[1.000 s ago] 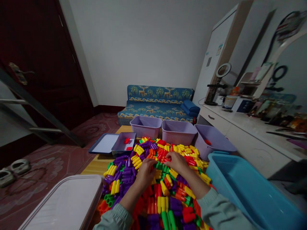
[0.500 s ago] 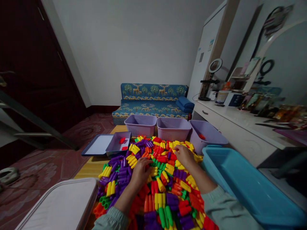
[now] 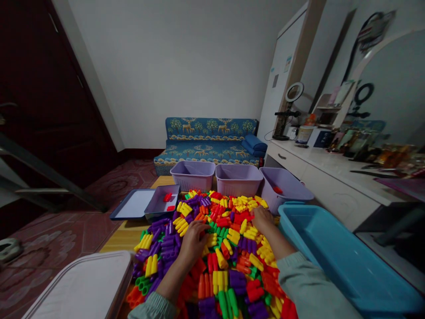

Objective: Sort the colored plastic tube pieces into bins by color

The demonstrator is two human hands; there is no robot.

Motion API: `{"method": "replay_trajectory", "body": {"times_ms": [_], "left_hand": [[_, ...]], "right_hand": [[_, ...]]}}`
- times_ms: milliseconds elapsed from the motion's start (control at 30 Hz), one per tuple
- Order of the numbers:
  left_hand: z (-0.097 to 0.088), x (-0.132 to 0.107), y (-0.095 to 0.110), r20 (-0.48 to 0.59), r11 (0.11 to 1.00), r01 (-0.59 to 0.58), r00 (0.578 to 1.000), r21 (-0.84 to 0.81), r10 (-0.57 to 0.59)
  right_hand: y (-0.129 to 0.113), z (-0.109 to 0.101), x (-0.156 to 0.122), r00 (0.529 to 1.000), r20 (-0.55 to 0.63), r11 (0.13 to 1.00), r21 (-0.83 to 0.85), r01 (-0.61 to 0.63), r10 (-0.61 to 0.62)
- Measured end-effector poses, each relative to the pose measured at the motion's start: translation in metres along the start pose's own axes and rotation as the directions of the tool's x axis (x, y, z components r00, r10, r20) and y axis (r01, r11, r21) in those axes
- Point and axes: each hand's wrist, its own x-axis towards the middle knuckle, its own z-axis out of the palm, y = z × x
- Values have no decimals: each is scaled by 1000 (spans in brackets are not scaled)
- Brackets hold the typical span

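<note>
A large heap of plastic bullet-shaped building pieces (image 3: pixel 229 243), in red, yellow, purple, green and orange, covers much of the table. My left hand (image 3: pixel 193 239) rests over the middle of the heap, its fingers loosely bent and the thumb apart. Yellow and green pieces lie right by its fingertips, and I see nothing held in it. Farther right, my right hand (image 3: pixel 264 220) reaches into the heap's right side, close to red pieces (image 3: pixel 242 217) and a yellow cluster (image 3: pixel 245 203). Its fingertips are hidden, so whether it grips a piece does not show.
Behind the heap stand three lilac bins (image 3: pixel 239 179); the right one holds a red piece (image 3: pixel 278 190). A blue tub (image 3: pixel 335 248) is at right. At left are a small box (image 3: pixel 158 201) with red pieces, its lid (image 3: pixel 133 204) and a white lid (image 3: pixel 79 283).
My right hand has moved a little to the right, uncovering red and yellow pieces where it was. The left hand stays in nearly the same place over the heap.
</note>
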Motion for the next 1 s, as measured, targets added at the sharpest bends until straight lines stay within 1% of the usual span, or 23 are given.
{"method": "replay_trajectory", "body": {"times_ms": [100,200,333,400,467,533,633,667,700,733,800,900,1000], "left_hand": [[0,0,0,-4,999,14,1000,-41,-14],[0,-1,0,3,998,12,1000,-67,-12],[0,-1,1,9,998,6,1000,-64,-5],[0,-1,3,-15,996,23,1000,-81,-25],[-1,-3,5,-50,993,53,997,-104,-58],[-3,-5,9,-111,989,74,990,-124,-88],[-8,-10,12,-222,991,76,970,-108,-98],[-10,-11,13,-248,993,70,965,-90,-91],[-12,-12,13,-264,995,66,961,-76,-84],[-14,-13,13,-274,996,60,959,-69,-77],[-17,-12,12,-281,997,43,958,-69,-60],[-19,-11,7,-278,998,20,960,-56,-35],[-18,-10,0,-260,1000,13,966,-21,-18]], "right_hand": [[-2,0,0,999,10,995,-83,-52,53],[-3,1,1,999,10,997,-61,-48,49],[-13,3,2,996,38,988,138,70,-76],[-27,5,-2,988,27,968,209,142,-151],[-50,10,-9,970,15,937,263,229,-241],[-76,18,-18,933,20,888,316,335,-359],[-112,31,-30,833,31,786,353,508,-553],[-122,35,-32,801,36,760,344,551,-598],[-129,38,-35,779,48,747,326,579,-625],[-134,40,-36,767,65,746,299,595,-639],[-139,42,-39,769,97,766,235,599,-632],[-138,42,-43,795,102,797,179,577,-598],[-128,41,-43,827,57,815,222,535,-559]]}}
